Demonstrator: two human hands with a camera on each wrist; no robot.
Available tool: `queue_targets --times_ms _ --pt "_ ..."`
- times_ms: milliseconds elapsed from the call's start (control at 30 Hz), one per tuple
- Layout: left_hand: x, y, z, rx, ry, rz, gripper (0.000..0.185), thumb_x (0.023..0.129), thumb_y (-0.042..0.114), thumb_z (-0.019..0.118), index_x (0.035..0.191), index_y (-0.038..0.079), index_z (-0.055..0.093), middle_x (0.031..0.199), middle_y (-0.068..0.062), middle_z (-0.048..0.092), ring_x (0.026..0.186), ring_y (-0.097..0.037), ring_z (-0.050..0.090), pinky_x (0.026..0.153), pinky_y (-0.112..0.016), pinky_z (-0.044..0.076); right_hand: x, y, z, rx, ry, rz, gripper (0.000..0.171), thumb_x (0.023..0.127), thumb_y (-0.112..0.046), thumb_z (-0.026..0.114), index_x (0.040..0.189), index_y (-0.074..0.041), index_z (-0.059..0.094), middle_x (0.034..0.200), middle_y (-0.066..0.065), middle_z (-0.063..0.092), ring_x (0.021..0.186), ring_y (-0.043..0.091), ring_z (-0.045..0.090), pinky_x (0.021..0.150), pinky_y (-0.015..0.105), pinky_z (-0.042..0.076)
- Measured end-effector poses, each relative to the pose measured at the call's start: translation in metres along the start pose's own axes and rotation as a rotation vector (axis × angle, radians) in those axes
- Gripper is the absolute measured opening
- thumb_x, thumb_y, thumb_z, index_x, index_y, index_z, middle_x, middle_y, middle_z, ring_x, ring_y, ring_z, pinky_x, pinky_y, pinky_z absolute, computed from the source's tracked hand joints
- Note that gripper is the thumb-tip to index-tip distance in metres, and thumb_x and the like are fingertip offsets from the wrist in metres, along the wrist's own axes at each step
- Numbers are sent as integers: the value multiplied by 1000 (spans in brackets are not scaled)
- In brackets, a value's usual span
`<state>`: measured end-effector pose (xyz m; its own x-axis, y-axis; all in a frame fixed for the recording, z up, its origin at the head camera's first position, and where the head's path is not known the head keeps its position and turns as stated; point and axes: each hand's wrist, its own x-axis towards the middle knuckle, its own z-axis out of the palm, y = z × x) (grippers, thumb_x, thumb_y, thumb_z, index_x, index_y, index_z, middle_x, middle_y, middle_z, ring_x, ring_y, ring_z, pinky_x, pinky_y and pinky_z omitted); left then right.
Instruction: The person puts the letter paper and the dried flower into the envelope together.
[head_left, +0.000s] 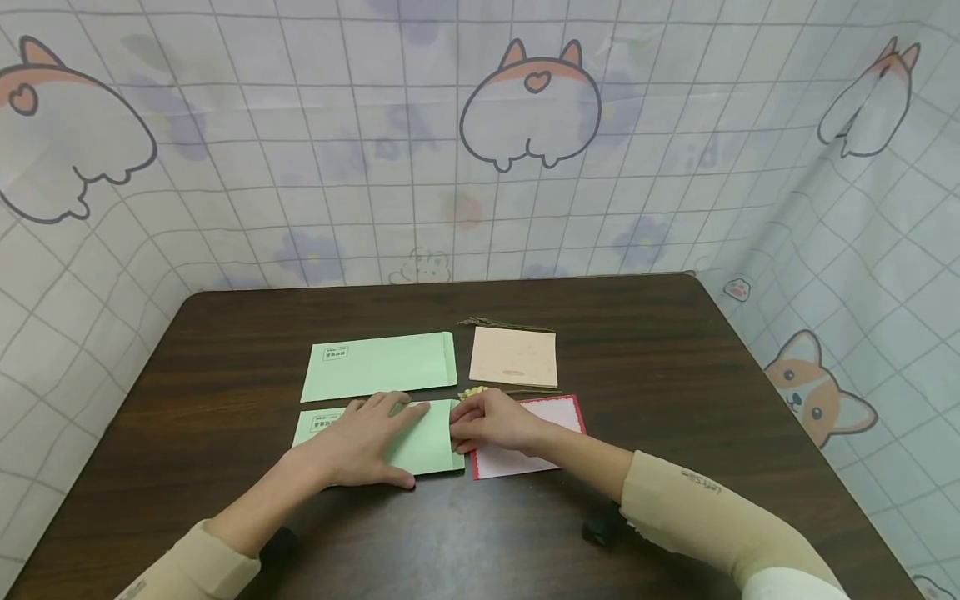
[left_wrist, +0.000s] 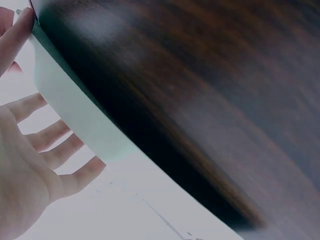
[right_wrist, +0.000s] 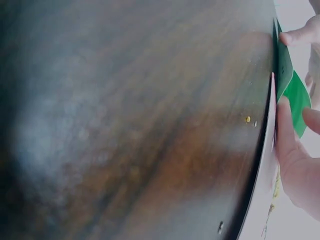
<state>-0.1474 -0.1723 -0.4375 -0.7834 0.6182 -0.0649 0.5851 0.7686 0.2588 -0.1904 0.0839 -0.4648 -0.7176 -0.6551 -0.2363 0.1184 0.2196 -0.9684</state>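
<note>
A light green envelope [head_left: 420, 442] with a small printed box lies at the near left. My left hand [head_left: 360, 442] rests across it with fingers spread, the thumb at its near edge. In the left wrist view the fingers [left_wrist: 67, 145] reach over the pale envelope [left_wrist: 80, 110]. At the envelope's right end, my right hand [head_left: 495, 425] pinches the flap, its fingers bent. From the right wrist, the darker green flap [right_wrist: 296, 100] stands up between finger and thumb. Beneath the right hand is a white card with a red border [head_left: 517, 454], partly hidden.
Behind lies a second green envelope [head_left: 378, 367], beside a peach card [head_left: 513, 357]. A dried stem [head_left: 510, 324] lies along that card's far edge. A yellow flower sprig [head_left: 472, 392] lies between the two cards. Patterned cloth [head_left: 420, 192] hangs behind the dark table [head_left: 637, 350].
</note>
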Motion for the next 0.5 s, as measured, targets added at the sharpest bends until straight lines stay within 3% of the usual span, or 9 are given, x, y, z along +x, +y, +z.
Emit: queue_targets --times_ms 333,500 --pt "-6 -4 -3 -16 -23 -57 104 73 54 89 157 15 42 145 -15 48 132 -36 47 99 -64 41 -1 -2 0 5 -18 17 27 98 -4 67 119 12 64 100 16 74 87 23 73 82 39 60" --pt "-6 -5 -1 1 -19 -52 104 73 55 89 157 14 43 142 -14 50 130 -36 49 98 -63 42 -5 -3 -1 -15 -33 7 29 99 -3 65 123 12 62 101 16 73 90 24 73 84 39 59"
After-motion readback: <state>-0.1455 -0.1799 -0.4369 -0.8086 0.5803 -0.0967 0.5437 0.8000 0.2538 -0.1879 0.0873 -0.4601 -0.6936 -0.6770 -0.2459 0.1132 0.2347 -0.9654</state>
